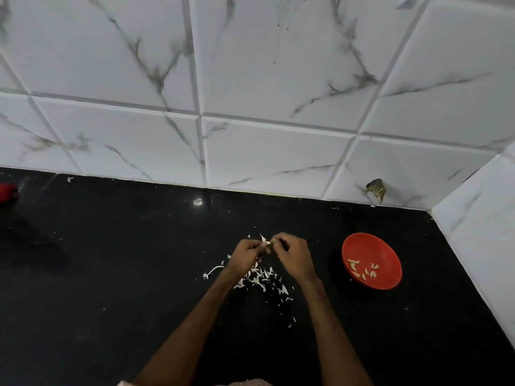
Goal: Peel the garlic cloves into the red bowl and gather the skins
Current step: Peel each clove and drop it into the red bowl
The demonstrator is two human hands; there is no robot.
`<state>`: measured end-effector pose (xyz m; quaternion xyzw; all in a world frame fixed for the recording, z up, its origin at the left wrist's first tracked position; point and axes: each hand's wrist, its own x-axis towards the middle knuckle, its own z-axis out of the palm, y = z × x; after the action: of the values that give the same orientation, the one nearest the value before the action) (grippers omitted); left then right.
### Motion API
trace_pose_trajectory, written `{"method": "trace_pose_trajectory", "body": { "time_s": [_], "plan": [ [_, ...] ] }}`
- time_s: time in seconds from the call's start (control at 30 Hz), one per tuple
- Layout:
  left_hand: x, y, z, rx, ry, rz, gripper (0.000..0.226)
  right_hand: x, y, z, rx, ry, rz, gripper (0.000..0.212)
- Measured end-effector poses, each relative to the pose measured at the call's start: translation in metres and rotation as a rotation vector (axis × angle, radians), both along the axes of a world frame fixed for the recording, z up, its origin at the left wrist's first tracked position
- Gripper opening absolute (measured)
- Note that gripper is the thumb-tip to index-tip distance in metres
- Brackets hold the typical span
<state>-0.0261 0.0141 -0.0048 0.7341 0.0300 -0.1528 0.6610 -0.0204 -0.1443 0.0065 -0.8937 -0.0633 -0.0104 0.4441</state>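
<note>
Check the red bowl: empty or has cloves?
Not empty: several pale peeled cloves lie inside the red bowl, mostly bare.

I see a glossy black bench (111, 260), white grey-veined tiled wall (250, 65) behind, side wall (479, 218) at right, 1 broken tile patch (376, 189), light glint (198, 201).

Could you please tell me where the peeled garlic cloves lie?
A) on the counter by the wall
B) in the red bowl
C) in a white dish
B: the peeled cloves lie on the inner wall of the red bowl.
</note>
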Motion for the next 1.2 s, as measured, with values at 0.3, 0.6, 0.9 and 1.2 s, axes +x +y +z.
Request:
{"method": "trace_pose_trajectory", "body": {
  "time_s": [0.3, 0.6, 0.9, 1.2],
  "plan": [
    [-0.001, -0.001, 0.009, -0.118, 0.078, 0.039, 0.037, 0.003, 0.01, -0.006, 0.36, 0.151, -0.08, 0.009],
    [-0.002, 0.001, 0.006, -0.099, 0.019, -0.03, 0.037, 0.011, 0.018, -0.005, 0.239, 0.195, -0.071, 0.016],
    [0.002, -0.001, -0.002, 0.114, -0.217, 0.1, 0.023, 0.014, 0.024, 0.005, 0.211, 0.231, -0.088, 0.015],
    [-0.001, -0.007, 0.023, -0.182, -0.134, 0.11, 0.033, 0.006, 0.027, -0.008, 0.137, 0.188, -0.085, 0.012]
  ]
}}
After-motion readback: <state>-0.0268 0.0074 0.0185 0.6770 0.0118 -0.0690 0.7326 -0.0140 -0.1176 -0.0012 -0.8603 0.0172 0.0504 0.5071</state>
